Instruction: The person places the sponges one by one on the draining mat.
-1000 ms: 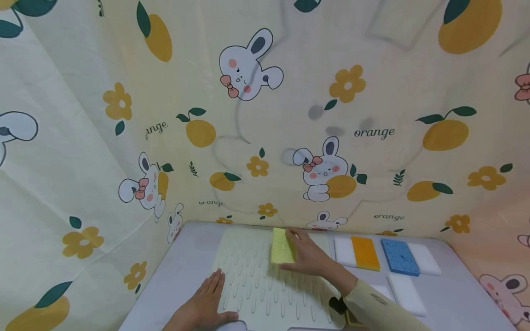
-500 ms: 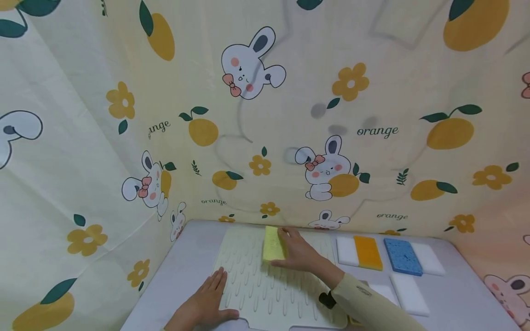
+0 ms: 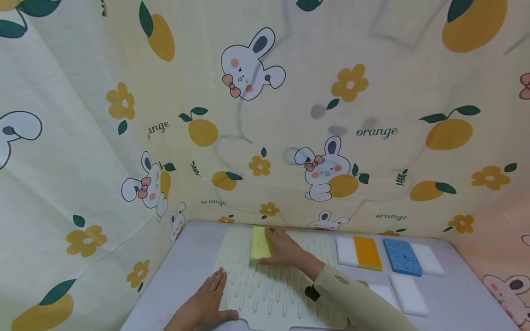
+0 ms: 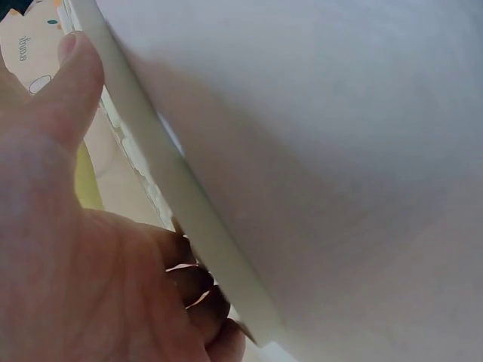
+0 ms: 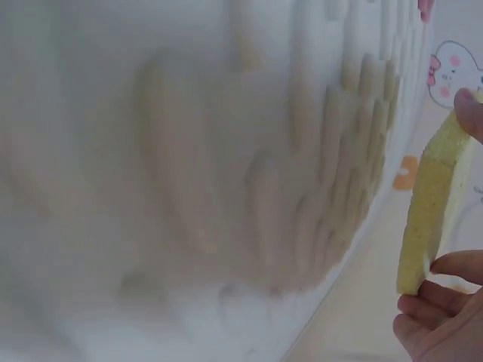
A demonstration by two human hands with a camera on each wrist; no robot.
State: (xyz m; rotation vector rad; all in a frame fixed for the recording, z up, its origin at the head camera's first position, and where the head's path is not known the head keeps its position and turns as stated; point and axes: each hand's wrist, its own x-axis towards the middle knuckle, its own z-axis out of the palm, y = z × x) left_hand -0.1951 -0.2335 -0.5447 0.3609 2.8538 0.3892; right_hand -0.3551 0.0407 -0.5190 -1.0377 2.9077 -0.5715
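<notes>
Right grip (image 3: 285, 250) on sponge (image 3: 261, 243), perhaps against board (image 3: 265, 294), "orange" lettering (image 3: 377, 132) behind.

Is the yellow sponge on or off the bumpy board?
Off: the right wrist view shows a gap between the yellow sponge and the bumpy board.

Cream fabric walls (image 3: 281, 124), rabbit and orange prints (image 3: 339, 185); pale table (image 3: 182, 257) below.

Yellow sponge (image 3: 260, 243) matt, porous; ridged board (image 3: 256, 301) plastic-looking; blue sponge (image 3: 402, 257) pitted.
</notes>
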